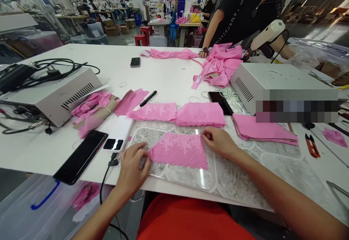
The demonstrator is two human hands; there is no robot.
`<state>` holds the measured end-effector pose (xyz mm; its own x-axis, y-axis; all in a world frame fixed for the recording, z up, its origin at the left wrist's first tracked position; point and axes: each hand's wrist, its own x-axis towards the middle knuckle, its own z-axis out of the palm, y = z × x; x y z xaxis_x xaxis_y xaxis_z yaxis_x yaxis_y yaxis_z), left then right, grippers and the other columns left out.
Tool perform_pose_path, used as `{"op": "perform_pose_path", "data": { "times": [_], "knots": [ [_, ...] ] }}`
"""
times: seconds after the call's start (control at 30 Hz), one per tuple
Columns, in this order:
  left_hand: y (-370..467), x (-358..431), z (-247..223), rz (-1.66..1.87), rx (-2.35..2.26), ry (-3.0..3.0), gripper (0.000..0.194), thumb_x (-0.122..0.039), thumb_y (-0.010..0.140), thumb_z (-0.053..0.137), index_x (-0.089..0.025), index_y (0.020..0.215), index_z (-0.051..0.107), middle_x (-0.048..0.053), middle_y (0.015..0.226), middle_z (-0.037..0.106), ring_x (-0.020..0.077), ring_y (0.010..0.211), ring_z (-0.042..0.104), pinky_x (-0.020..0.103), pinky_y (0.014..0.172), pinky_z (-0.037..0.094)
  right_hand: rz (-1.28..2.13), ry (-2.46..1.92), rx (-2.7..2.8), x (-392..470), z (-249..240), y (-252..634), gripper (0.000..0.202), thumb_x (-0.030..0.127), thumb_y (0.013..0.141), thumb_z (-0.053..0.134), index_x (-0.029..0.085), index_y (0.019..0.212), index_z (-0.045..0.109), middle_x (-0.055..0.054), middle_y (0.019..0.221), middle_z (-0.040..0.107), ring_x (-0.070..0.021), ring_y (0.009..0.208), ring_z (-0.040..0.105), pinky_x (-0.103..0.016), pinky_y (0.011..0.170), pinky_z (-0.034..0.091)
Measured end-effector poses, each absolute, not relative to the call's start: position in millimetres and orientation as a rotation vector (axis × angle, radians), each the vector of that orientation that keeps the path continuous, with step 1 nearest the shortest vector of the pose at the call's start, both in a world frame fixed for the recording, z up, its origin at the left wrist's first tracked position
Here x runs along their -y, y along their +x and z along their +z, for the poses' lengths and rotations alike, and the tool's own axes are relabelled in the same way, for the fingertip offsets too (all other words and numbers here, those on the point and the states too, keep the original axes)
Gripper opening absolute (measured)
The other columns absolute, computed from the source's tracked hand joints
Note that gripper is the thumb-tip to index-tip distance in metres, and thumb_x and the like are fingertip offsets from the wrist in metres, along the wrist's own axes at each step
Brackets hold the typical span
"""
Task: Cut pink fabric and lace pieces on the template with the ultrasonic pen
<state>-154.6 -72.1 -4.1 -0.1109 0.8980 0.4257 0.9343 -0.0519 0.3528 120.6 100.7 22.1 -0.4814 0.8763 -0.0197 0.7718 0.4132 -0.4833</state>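
A pink lace fabric piece (pixel 178 151) lies flat on a clear plastic mat (pixel 191 182) in front of me. My left hand (pixel 135 162) is at its left corner, thumb and fingers closed on the edge. At the upper right corner, my right hand (pixel 218 141) pinches the lace between thumb and fingertips. Just beyond lie two stacks of similar lace, a left stack (pixel 156 111) and a right stack (pixel 201 113). Folded pink fabric (pixel 264 129) rests to the right of my right hand.
Left are a black phone (pixel 81 156), a white power bank (pixel 118 134), a marker (pixel 148 98) and a grey metal box (pixel 54 94). Right are another grey box (pixel 283 80) and red-handled snips (pixel 312 146). A co-worker (pixel 240 11) leans over a pink fabric pile (pixel 220 65) across the table.
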Motion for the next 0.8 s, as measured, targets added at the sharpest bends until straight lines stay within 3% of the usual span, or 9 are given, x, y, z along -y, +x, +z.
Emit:
{"op": "perform_pose_path", "data": {
  "times": [0.1,0.23,0.3,0.4,0.57,0.67,0.8],
  "knots": [
    [-156.0,74.6,1.2,-0.909,2.125,-2.065,0.007,-0.020,0.088,0.049,-0.020,0.088,0.056,0.011,0.116,0.064,0.0285,0.110,0.060,0.050,0.096,0.041,0.636,-1.412,2.422,-95.1,26.2,123.8,0.009,0.023,0.078,0.049,0.020,0.076,0.057,-0.002,0.068,0.062,-0.0151,0.061,0.053,-0.028,0.057,0.035],
    [-165.2,78.6,13.4,-0.910,2.036,-2.233,0.024,-0.023,0.091,0.053,-0.022,0.114,0.059,0.011,0.128,0.059,0.0266,0.119,0.055,0.045,0.101,0.043,0.811,-1.134,2.471,-70.5,36.9,136.1,0.016,0.034,0.086,0.050,0.022,0.087,0.061,-0.002,0.070,0.061,-0.0131,0.054,0.050,-0.027,0.053,0.042],
    [-170.9,79.2,16.8,-0.837,1.981,-2.352,0.028,-0.027,0.091,0.057,-0.025,0.118,0.060,0.011,0.133,0.056,0.0271,0.123,0.053,0.045,0.103,0.043,0.911,-0.930,2.602,-57.0,36.4,141.7,0.016,0.035,0.085,0.055,0.024,0.092,0.064,-0.005,0.086,0.066,-0.0153,0.064,0.058,-0.028,0.059,0.049],
    [-176.8,77.4,15.8,-0.760,1.921,-2.448,0.017,-0.028,0.091,0.060,-0.026,0.107,0.067,0.010,0.129,0.059,0.0265,0.120,0.055,0.044,0.101,0.045,0.795,-0.784,2.677,-43.1,24.6,145.3,0.017,0.033,0.084,0.059,0.025,0.098,0.065,-0.007,0.099,0.068,-0.0202,0.084,0.065,-0.033,0.073,0.054],
    [-179.9,65.7,26.3,-0.797,1.919,-2.539,0.018,-0.020,0.094,0.052,-0.023,0.089,0.069,0.008,0.116,0.065,0.0220,0.109,0.061,0.038,0.095,0.049,0.872,-0.803,2.636,-46.2,20.6,140.7,0.022,0.030,0.093,0.046,0.023,0.080,0.062,-0.004,0.080,0.066,-0.0159,0.069,0.061,-0.029,0.063,0.051],
    [-187.1,47.2,50.2,-0.851,2.054,-2.656,0.020,-0.020,0.092,0.049,-0.022,0.084,0.066,0.007,0.112,0.066,0.0184,0.101,0.064,0.031,0.090,0.052,1.083,-0.889,2.567,-64.0,41.4,131.9,0.029,0.038,0.091,0.048,0.021,0.069,0.056,-0.002,0.067,0.059,-0.0136,0.058,0.052,-0.026,0.053,0.044],
    [-211.8,-2.4,83.9,-0.894,2.121,-2.585,0.015,-0.025,0.087,0.052,-0.022,0.079,0.065,0.005,0.103,0.069,0.0195,0.095,0.066,0.032,0.088,0.051,1.233,-0.952,2.404,-108.1,71.1,105.9,0.032,0.046,0.086,0.050,0.019,0.069,0.056,0.000,0.063,0.055,-0.0122,0.056,0.047,-0.025,0.050,0.038]
  ]
}}
